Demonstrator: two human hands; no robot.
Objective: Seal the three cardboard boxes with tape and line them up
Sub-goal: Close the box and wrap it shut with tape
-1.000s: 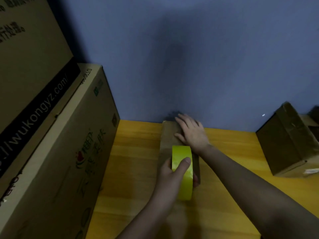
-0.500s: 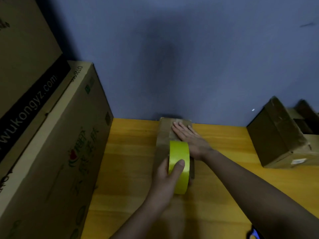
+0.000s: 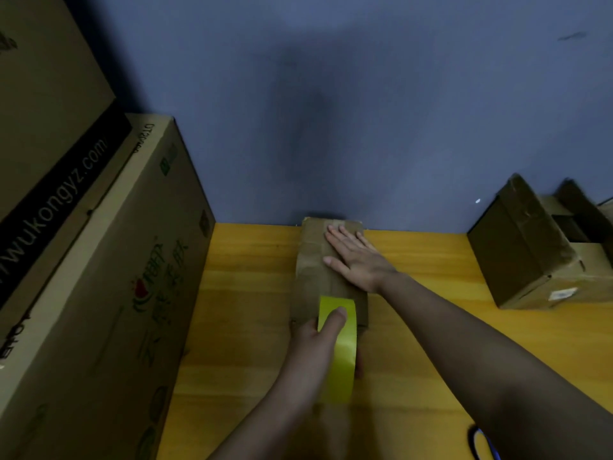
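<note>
Now, your hands:
Left hand: grips the yellow tape roll at the near end of the box.
Right hand: lies flat, fingers straight, on the small box.
Small box: mid-surface, far end seemingly touching the wall.
Second box: far right, flaps open.

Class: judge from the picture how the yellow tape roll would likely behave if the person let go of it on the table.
The yellow tape roll is round and stands on edge in the left hand, so it would probably roll or topple flat. It looks rigid and probably light, since that hand alone holds it. Its smooth, shiny band may feel slippery.
</note>
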